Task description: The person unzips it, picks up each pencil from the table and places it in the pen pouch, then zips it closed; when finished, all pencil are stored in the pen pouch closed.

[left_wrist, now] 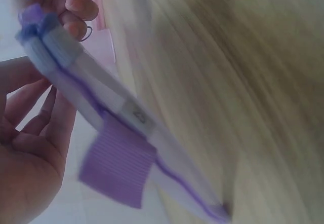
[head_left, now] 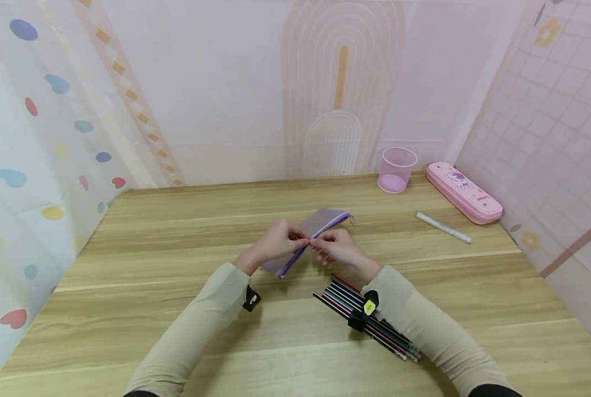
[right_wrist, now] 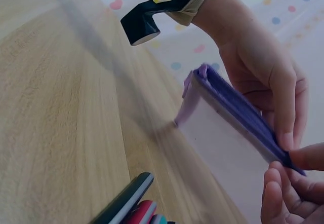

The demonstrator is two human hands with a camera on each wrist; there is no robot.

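Left hand (left_wrist: 33,158) at purple-zipped pouch (left_wrist: 130,121), wooden tabletop (left_wrist: 233,82) alongside

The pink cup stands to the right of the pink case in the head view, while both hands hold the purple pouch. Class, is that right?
Not quite: the head view shows the pink cup to the left of the pink case. The left hand and right hand do hold the purple pouch.
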